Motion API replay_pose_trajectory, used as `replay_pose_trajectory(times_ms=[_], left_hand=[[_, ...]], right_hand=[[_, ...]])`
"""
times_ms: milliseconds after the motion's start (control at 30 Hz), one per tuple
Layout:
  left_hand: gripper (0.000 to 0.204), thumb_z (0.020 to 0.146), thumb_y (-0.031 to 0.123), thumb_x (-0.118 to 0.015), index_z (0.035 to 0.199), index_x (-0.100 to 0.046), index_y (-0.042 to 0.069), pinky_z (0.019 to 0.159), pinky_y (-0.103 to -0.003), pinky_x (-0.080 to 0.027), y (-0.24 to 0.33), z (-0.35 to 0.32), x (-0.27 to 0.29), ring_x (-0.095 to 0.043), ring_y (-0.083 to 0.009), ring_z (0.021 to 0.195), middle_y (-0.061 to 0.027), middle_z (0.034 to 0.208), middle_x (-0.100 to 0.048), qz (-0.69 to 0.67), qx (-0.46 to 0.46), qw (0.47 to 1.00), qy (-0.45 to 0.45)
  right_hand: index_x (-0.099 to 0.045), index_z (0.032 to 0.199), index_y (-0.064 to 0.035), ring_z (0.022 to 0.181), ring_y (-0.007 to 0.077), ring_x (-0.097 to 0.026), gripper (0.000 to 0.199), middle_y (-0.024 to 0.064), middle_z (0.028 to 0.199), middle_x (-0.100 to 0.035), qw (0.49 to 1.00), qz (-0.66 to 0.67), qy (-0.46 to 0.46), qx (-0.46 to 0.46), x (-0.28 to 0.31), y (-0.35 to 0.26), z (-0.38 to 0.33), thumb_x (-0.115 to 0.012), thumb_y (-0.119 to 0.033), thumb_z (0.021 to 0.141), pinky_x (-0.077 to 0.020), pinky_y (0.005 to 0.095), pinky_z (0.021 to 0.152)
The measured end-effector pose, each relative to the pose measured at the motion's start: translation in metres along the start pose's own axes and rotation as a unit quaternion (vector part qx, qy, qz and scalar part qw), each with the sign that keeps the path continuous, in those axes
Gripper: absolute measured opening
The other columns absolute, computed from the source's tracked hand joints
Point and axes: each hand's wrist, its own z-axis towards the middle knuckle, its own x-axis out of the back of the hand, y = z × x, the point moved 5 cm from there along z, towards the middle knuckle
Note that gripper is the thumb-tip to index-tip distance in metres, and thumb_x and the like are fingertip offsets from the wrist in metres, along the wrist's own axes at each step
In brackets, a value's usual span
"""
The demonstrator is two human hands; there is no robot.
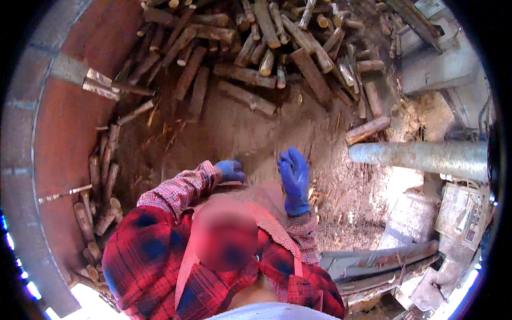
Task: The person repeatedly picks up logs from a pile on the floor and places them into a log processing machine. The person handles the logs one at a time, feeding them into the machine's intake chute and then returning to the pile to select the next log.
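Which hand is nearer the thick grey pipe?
Right. The right hand is left of the pipe, apart from its end; the left hand is farther left, beyond the right.

Looking steeply down from head height, as the left of a side-by-side fisheye pair, close above the plaid shirt (146, 242), with the left hand (230, 171) and right hand (295, 180) near mid-view and the log pile (310, 76) farther off toward the upper rim.
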Motion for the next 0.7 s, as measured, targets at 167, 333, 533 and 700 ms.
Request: replay_pose_trajectory(times_ms=[167,333,533,700], left_hand=[[0.047,0.078,0.044,-0.064,0.110,-0.064,0.009,0.085,-0.037,-0.048,0.026,0.096,0.097,-0.063,-0.0262,0.097,-0.0146,0.103,-0.066,-0.064,0.010,0.998,0.009],[0.055,0.078,0.041,-0.066,0.117,-0.059,0.003,0.088,-0.036,-0.049,0.023,0.219,0.159,-0.062,-0.0298,0.102,-0.0189,0.113,-0.064,-0.235,-0.003,0.965,0.114],[0.040,0.083,0.031,-0.066,0.107,-0.062,-0.001,0.073,-0.031,-0.050,0.003,0.295,0.183,-0.061,-0.0184,0.080,-0.0102,0.091,-0.065,-0.562,0.182,0.766,0.251],[0.011,0.088,0.016,-0.058,0.093,-0.060,0.007,0.055,-0.030,-0.046,0.057,0.325,0.209,-0.055,-0.0165,0.063,0.0002,0.077,-0.058,-0.391,0.157,0.877,0.231]], right_hand=[[-0.039,0.134,0.0037,0.103,0.0167,-0.055,0.058,0.0111,0.117,-0.055,0.997,-0.036,-0.042,-0.050,-0.007,0.012,0.130,-0.066,-0.009,0.084,-0.0467,0.0309,0.089],[-0.035,0.137,0.0024,0.101,0.0179,-0.056,0.067,0.0126,0.116,-0.055,0.984,-0.090,-0.090,-0.126,0.016,0.061,0.322,-0.070,-0.014,0.082,-0.0468,0.0311,0.088],[-0.026,0.142,-0.0004,0.109,0.0248,-0.052,0.092,0.0173,0.121,-0.053,0.933,-0.280,-0.121,-0.189,0.058,0.206,0.667,-0.079,-0.027,0.072,-0.0442,0.0382,0.094],[-0.022,0.144,-0.0010,0.125,0.0354,-0.045,0.113,0.0262,0.136,-0.044,0.885,-0.435,-0.133,-0.093,0.025,0.267,0.936,-0.082,-0.045,0.059,-0.0380,0.0413,0.102]])
